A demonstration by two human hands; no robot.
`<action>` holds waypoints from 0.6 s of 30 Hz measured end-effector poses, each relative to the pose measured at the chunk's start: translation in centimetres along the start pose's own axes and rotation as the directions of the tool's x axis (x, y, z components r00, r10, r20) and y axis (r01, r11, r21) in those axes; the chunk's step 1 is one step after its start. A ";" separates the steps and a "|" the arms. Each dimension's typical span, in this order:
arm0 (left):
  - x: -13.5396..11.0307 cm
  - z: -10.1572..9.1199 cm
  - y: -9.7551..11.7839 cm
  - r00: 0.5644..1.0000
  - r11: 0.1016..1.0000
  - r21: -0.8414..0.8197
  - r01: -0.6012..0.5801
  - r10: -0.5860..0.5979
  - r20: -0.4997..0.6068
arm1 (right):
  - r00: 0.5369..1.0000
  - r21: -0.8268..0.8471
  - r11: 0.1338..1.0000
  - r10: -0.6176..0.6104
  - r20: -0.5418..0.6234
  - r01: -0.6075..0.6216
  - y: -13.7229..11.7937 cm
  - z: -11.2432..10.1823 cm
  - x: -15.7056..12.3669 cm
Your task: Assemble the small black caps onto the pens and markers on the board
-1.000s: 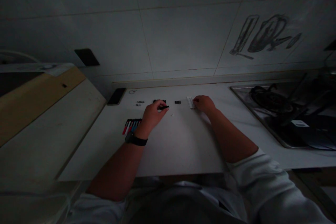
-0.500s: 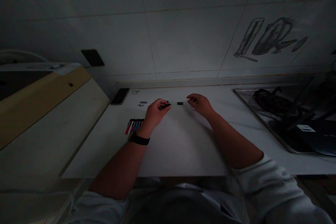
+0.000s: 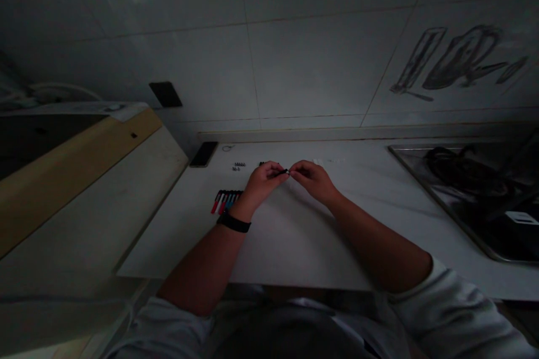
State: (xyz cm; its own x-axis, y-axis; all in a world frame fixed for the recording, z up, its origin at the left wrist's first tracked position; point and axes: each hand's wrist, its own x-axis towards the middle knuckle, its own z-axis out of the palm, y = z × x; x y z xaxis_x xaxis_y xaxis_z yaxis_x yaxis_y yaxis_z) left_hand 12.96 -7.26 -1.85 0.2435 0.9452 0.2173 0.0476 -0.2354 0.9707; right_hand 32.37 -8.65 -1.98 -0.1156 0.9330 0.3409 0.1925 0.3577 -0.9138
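Over the middle of the white countertop, my left hand [image 3: 266, 180] is closed round a small black stick-like piece [image 3: 283, 172]. The fingertips of my right hand [image 3: 312, 179] are pinched together at that piece's right end, where a tiny pale tip shows. Whatever sits between the right fingers is too small to name. Behind my left hand some small dark parts [image 3: 263, 163] peek out. A row of coloured pen-like tubes with black ends [image 3: 226, 200] lies by my left wrist, partly covered by it. Several tiny metallic pieces [image 3: 238, 166] rest farther back.
A phone [image 3: 204, 154] and a thin loop [image 3: 228, 148] lie at the back left. Small whitish pieces [image 3: 318, 161] are behind my right hand. To the right is a metal-rimmed sink or tray [image 3: 429, 200] with dark items. A white cabinet-like box [image 3: 138, 179] borders the left side.
My right hand has moved left and its fingers have closed at the end of the black piece in my left hand. The view has shifted slightly left.
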 end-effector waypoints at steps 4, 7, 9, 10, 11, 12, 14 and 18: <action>0.2 -0.3 0.2 0.996 1.000 0.026 -0.015 0.017 -0.089 | 0.995 -0.076 0.996 -0.044 -0.087 0.038 -0.1 -1.7 1.1; 0.5 -0.7 0.1 0.987 0.999 0.020 -0.027 0.030 -0.156 | 0.982 -0.298 0.954 -0.094 -0.163 0.042 -0.7 -4.1 2.9; 0.6 -0.9 0.0 0.983 0.999 0.021 -0.033 0.036 -0.179 | 0.988 -0.436 0.899 -0.103 -0.118 0.041 -0.9 -5.6 4.4; 0.6 -1.0 0.0 0.982 0.999 0.026 -0.034 0.039 -0.183 | 0.994 -0.498 0.867 -0.073 -0.079 0.024 -0.8 -6.2 5.1; 0.6 -1.0 -0.1 0.982 0.999 0.034 -0.034 0.039 -0.183 | 0.999 -0.561 0.828 -0.026 -0.043 -0.002 -0.7 -6.6 5.8; 0.6 -1.1 -0.1 0.982 0.999 0.042 -0.033 0.040 -0.182 | 1.000 -0.626 0.779 0.028 -0.010 -0.028 -0.3 -6.9 6.4; 0.6 -1.1 -0.2 0.983 0.998 0.052 -0.032 0.041 -0.179 | 0.992 -0.747 0.661 0.126 0.017 -0.071 0.6 -7.0 7.4; 0.5 -1.1 -0.2 0.982 0.998 0.049 -0.035 0.044 -0.184 | 0.958 -0.886 0.448 0.285 0.019 -0.116 3.0 -6.3 8.2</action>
State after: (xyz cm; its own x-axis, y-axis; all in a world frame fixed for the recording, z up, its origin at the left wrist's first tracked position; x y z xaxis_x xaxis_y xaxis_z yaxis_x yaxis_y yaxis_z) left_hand 11.97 -6.50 -1.78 0.0634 0.9595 0.2746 0.0862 -0.2794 0.9563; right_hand 38.13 0.35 -0.54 -0.0744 0.9953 0.0618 0.9634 0.0877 -0.2534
